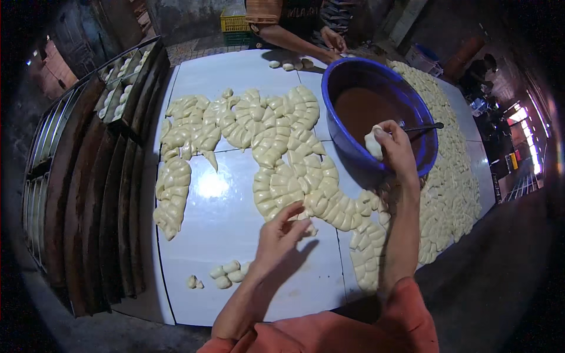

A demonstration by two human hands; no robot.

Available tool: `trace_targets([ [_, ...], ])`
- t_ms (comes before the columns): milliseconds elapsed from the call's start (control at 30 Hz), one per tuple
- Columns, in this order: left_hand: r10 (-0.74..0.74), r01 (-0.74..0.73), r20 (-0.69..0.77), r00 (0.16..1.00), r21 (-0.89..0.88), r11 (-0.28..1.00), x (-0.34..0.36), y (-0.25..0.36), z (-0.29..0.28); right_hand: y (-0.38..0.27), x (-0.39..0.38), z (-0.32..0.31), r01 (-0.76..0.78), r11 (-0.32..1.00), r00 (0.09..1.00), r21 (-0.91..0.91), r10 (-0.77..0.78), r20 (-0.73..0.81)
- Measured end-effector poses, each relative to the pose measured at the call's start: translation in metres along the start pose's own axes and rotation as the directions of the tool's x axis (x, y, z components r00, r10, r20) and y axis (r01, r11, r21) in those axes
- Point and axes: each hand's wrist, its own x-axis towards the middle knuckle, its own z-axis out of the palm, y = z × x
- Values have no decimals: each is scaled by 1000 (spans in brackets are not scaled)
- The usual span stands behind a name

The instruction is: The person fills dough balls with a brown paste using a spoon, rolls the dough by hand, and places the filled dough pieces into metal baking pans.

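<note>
My right hand (393,150) grips a pale, smooth lump of dough (374,143) at the near rim of a big blue tub (347,144), which holds brown liquid (368,109) and a dark-handled utensil (429,126). My left hand (282,235) is open, fingers bent and apart, over the lower edge of a spread of glossy cut dough pieces (276,188) on the white tabletop (200,265). A few small dough balls (232,267) lie left of my left wrist. More cut dough (441,200) covers the table's right part.
Stacked dark trays (94,194) line the table's left side, some holding pale pieces. Across the table a co-worker's hands (333,41) are beside the tub, near more dough balls (288,63). Behind stand yellow and green crates (234,23).
</note>
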Motion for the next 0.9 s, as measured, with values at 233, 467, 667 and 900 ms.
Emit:
trace_targets([
  [233, 14, -24, 29, 999, 376, 926, -8, 12, -25, 66, 63, -19, 116, 630, 938, -768, 184, 292],
  [467, 24, -58, 84, 996, 428, 902, -6, -6, -34, 27, 41, -9, -78, 977, 957, -199, 129, 259],
  [667, 69, -87, 168, 983, 99, 991, 12, -5, 8, 1, -24, 41, -6, 869, 997, 495, -36, 75],
  [900, 54, -20, 74, 996, -401, 916, 2, -1, -5, 13, -105, 152, -237, 662, 952, 711, 12, 306],
])
